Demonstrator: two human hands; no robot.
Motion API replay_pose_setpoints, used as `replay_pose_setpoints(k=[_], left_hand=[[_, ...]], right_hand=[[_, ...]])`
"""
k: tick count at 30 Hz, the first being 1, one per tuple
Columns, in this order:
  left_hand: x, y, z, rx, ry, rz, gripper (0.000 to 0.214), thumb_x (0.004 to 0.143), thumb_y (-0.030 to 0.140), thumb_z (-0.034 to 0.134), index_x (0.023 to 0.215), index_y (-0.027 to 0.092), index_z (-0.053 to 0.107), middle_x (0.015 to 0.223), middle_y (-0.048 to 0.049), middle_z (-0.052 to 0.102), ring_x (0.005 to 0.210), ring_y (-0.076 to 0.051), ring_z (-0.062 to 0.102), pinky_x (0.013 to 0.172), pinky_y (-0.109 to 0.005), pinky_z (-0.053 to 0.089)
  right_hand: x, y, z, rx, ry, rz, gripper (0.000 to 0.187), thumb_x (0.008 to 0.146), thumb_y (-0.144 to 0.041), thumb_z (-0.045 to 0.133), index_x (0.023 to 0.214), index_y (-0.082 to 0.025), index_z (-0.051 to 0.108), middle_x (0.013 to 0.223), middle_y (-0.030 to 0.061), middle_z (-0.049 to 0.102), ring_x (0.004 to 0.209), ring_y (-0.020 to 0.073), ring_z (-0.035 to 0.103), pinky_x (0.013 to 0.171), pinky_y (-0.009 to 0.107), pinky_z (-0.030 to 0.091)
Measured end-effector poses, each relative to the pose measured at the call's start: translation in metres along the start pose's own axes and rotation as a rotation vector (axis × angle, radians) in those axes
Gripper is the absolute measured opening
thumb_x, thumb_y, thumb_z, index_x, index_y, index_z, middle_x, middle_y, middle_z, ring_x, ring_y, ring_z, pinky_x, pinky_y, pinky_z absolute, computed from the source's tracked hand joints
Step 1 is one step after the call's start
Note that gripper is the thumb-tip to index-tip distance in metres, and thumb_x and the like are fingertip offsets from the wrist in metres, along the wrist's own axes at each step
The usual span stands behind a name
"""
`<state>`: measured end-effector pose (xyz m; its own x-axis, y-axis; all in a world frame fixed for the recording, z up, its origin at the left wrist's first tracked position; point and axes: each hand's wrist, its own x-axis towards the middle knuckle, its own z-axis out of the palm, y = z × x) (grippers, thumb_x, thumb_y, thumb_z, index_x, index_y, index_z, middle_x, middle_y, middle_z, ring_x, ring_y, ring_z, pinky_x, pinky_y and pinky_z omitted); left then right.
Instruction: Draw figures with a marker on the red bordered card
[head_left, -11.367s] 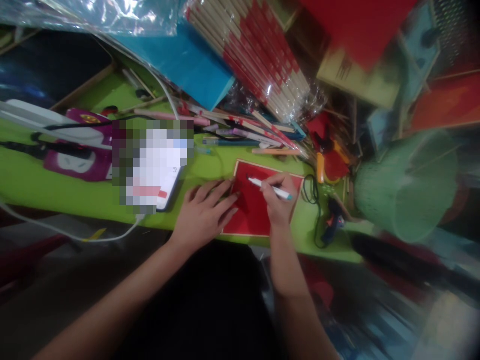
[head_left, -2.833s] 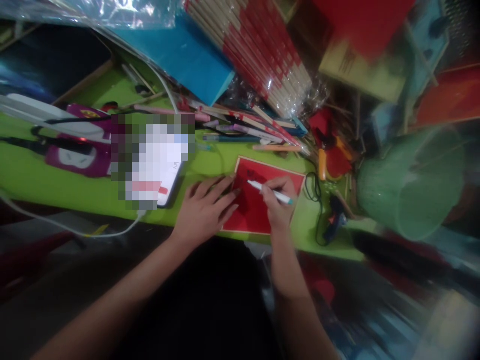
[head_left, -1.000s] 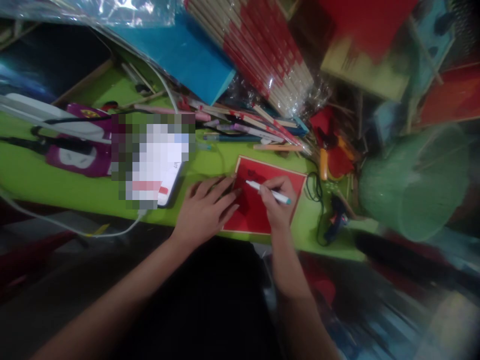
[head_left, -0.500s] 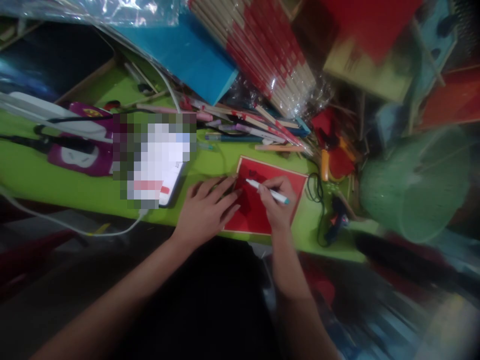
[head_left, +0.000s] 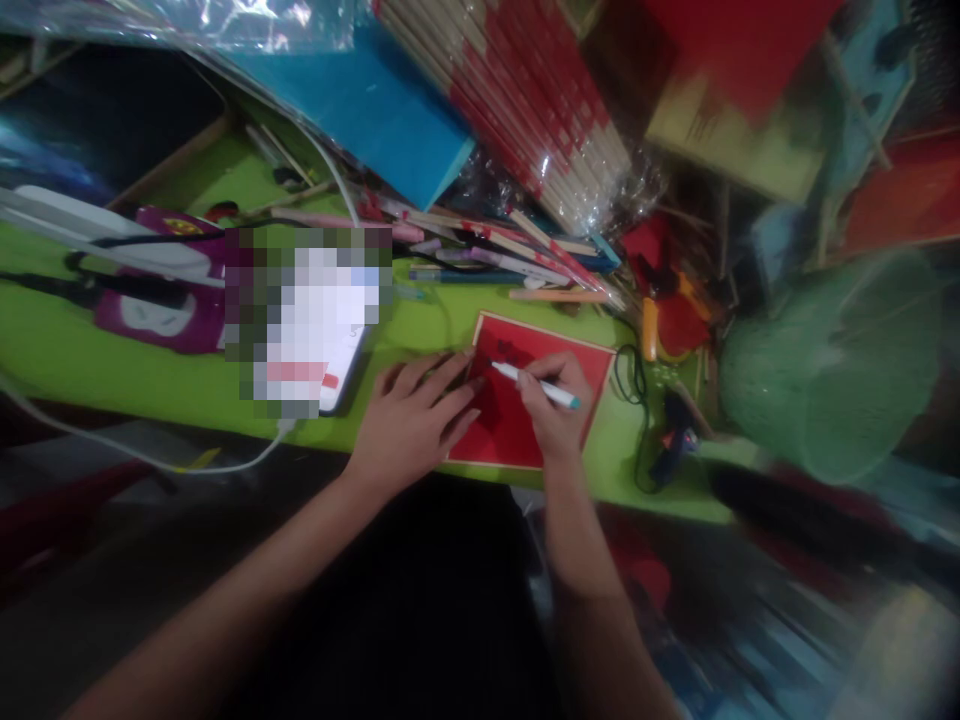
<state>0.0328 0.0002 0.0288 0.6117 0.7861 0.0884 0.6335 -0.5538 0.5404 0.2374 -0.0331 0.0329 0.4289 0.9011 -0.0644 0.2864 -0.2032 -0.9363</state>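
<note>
A red card with a pale border [head_left: 525, 345] lies on the green table [head_left: 135, 375] near its front edge. My right hand [head_left: 553, 405] is closed on a white pen with a teal end [head_left: 534, 384]; the pen's tip rests on the card's upper left part, beside dark marks. My left hand [head_left: 416, 420] lies flat with fingers stretched out, pressing the card's left edge and the table beside it.
A phone [head_left: 330, 340] on a white cable lies left of my hands, beside a purple case [head_left: 161, 320]. Loose pens and sticks [head_left: 487, 262] lie behind the card. A packed bundle of sticks [head_left: 517, 110], blue paper [head_left: 375, 115], a green mesh basket [head_left: 832, 365] and a glue gun [head_left: 671, 440] crowd the back and right.
The pen tip has moved slightly over the upper left of the card, where dark marks have appeared since the earliest frame. My left hand has stayed in place.
</note>
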Motion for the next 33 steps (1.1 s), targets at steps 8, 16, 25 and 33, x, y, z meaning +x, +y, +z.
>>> replay_pose_setpoints(k=[8, 16, 25, 33], left_hand=[[0.000, 0.000, 0.000, 0.085, 0.025, 0.049, 0.027, 0.106, 0.035, 0.061, 0.127, 0.030, 0.075, 0.152, -0.0045, 0.067, 0.130, -0.032, 0.065, 0.098, -0.050, 0.048], [0.002, 0.001, -0.001, 0.122, 0.047, 0.070, 0.026, 0.107, 0.035, 0.059, 0.126, 0.029, 0.075, 0.151, -0.0042, 0.068, 0.128, -0.030, 0.065, 0.096, -0.049, 0.049], [0.001, 0.001, -0.001, 0.082, 0.032, 0.050, 0.027, 0.105, 0.034, 0.061, 0.127, 0.028, 0.076, 0.151, -0.0059, 0.068, 0.128, -0.031, 0.065, 0.098, -0.050, 0.049], [0.001, -0.001, 0.000, 0.093, 0.058, 0.067, 0.026, 0.107, 0.035, 0.059, 0.125, 0.026, 0.076, 0.150, -0.0057, 0.068, 0.127, -0.032, 0.066, 0.098, -0.049, 0.048]], right_hand=[[0.000, 0.000, -0.001, 0.008, -0.004, -0.013, 0.018, 0.089, -0.033, 0.075, 0.081, -0.024, 0.061, 0.070, -0.0045, 0.063, 0.059, 0.0117, 0.054, 0.055, 0.025, 0.045], [0.002, -0.001, -0.002, 0.036, -0.005, -0.017, 0.016, 0.088, -0.028, 0.074, 0.080, -0.024, 0.061, 0.068, -0.0052, 0.062, 0.056, 0.0110, 0.052, 0.054, 0.025, 0.043], [0.001, 0.001, -0.001, 0.137, 0.034, 0.003, 0.020, 0.087, -0.034, 0.077, 0.082, -0.024, 0.061, 0.070, -0.0047, 0.064, 0.059, 0.0112, 0.055, 0.056, 0.025, 0.045], [0.014, 0.003, 0.000, 0.402, 0.246, 0.029, 0.018, 0.086, -0.038, 0.074, 0.094, -0.024, 0.065, 0.077, -0.0013, 0.070, 0.060, 0.0114, 0.059, 0.049, 0.023, 0.041]])
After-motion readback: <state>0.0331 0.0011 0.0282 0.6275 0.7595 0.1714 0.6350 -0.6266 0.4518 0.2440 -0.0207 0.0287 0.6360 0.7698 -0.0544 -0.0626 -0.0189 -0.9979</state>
